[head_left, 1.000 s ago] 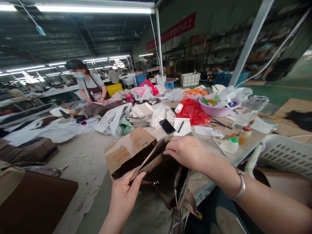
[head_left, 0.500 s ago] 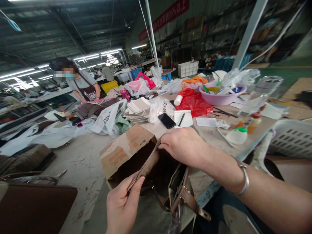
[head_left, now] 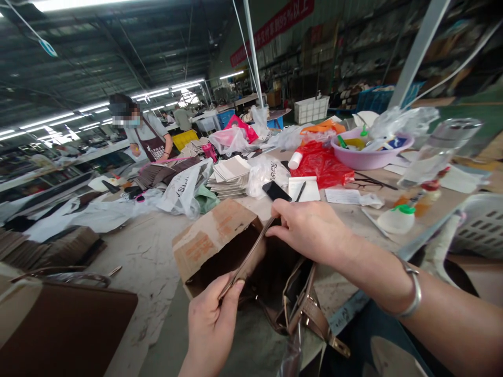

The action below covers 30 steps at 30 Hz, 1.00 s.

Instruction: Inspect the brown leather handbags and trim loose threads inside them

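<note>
Handbag (head_left: 271, 280), brown, sits mouth-open by the near edge of the table (head_left: 135, 254), left hand (head_left: 214, 319) and right hand (head_left: 312, 228) both pinching its rim (head_left: 250, 257). Probably light, kinda floppy; I'd grab that firmer-looking rim. Cardboard box (head_left: 216, 233) just behind, smartphone (head_left: 276, 191) beyond.

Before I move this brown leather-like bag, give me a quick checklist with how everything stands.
1. Left hand holds the brown leather-like bag by its rim: ok.
2. Right hand pinches the same rim, farther away: ok.
3. Bag's mouth open: ok.
4. Brown strap with shiny metal end tucked in: not ok, it's outside.
5. Bag clear of the open tan cardboard box: cannot tell, they overlap in view.
</note>
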### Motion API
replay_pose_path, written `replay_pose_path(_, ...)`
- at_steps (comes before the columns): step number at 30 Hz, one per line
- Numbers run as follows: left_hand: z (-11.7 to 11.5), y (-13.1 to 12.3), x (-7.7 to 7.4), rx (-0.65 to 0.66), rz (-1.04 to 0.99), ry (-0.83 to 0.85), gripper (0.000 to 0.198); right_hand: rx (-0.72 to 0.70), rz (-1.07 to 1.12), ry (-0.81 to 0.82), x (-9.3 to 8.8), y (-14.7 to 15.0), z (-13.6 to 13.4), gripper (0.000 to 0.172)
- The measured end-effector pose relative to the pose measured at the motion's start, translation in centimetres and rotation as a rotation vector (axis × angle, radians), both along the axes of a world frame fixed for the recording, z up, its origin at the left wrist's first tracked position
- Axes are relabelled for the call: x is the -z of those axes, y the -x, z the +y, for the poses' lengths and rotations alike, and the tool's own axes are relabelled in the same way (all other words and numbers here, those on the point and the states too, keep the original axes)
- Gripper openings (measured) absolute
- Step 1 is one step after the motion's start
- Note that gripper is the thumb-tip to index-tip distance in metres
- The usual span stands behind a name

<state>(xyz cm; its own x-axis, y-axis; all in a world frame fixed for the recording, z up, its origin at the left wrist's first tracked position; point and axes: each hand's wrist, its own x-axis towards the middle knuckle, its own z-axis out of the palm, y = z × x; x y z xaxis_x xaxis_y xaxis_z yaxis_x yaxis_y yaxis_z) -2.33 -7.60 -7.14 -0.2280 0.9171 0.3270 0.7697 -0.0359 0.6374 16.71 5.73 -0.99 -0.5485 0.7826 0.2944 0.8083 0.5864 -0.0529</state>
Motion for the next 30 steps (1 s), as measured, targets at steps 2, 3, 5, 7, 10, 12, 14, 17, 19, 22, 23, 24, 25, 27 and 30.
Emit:
replay_pose_path(2,0.0,0.2,0.0,0.001,0.022,0.014,0.026,-0.029,-0.002,-0.004,-0.1,0.0,0.0,0.031)
replay_pose_path(3,0.0,0.4,0.1,0.003,0.027,0.014,0.026,-0.054,-0.014,-0.002,-0.2,0.1,-0.1,0.028)
replay_pose_path(5,-0.1,0.7,0.2,0.021,0.026,-0.002,0.032,-0.088,-0.042,0.010,-0.5,0.1,-0.2,0.023)
replay_pose_path(7,-0.2,1.0,0.3,0.051,0.017,-0.028,0.034,-0.089,-0.060,0.019,-0.8,0.2,-0.3,0.024)
replay_pose_path(10,-0.2,0.9,0.3,0.069,0.014,-0.060,0.028,-0.063,-0.065,0.026,-1.0,0.3,-0.3,0.024)
replay_pose_path(12,-0.2,0.7,0.2,0.053,0.015,-0.076,0.024,-0.057,-0.055,0.032,-1.0,0.3,-0.3,0.023)
replay_pose_path(14,-0.2,0.4,0.1,0.038,0.022,-0.094,0.022,-0.059,-0.047,0.036,-1.1,0.3,-0.4,0.023)
replay_pose_path(17,-0.1,0.6,-0.5,0.050,0.057,-0.061,0.024,-0.075,-0.040,0.035,-1.2,0.2,-0.4,0.026)
replay_pose_path(19,0.1,1.0,-1.7,0.119,0.111,0.057,0.024,-0.086,-0.038,0.031,-1.1,0.1,-0.3,0.026)
replay_pose_path(22,0.9,1.3,-4.6,0.244,0.222,0.237,0.045,-0.092,-0.041,0.011,-0.9,0.0,-0.1,0.028)
replay_pose_path(23,1.5,1.1,-5.6,0.252,0.256,0.253,0.059,-0.092,-0.040,0.004,-0.9,0.0,-0.1,0.028)
replay_pose_path(24,2.2,0.8,-6.4,0.247,0.285,0.250,0.065,-0.095,-0.037,0.000,-0.8,0.0,-0.1,0.028)
replay_pose_path(25,3.1,0.4,-7.1,0.258,0.310,0.245,0.064,-0.096,-0.034,-0.003,-0.8,0.0,-0.1,0.028)
replay_pose_path(27,5.3,-0.7,-7.9,0.324,0.366,0.253,0.044,-0.092,-0.031,0.003,-0.9,0.1,0.0,0.026)
replay_pose_path(30,8.3,-1.9,-7.8,0.385,0.519,0.298,0.020,-0.083,-0.032,0.013,-1.0,0.0,0.4,0.024)
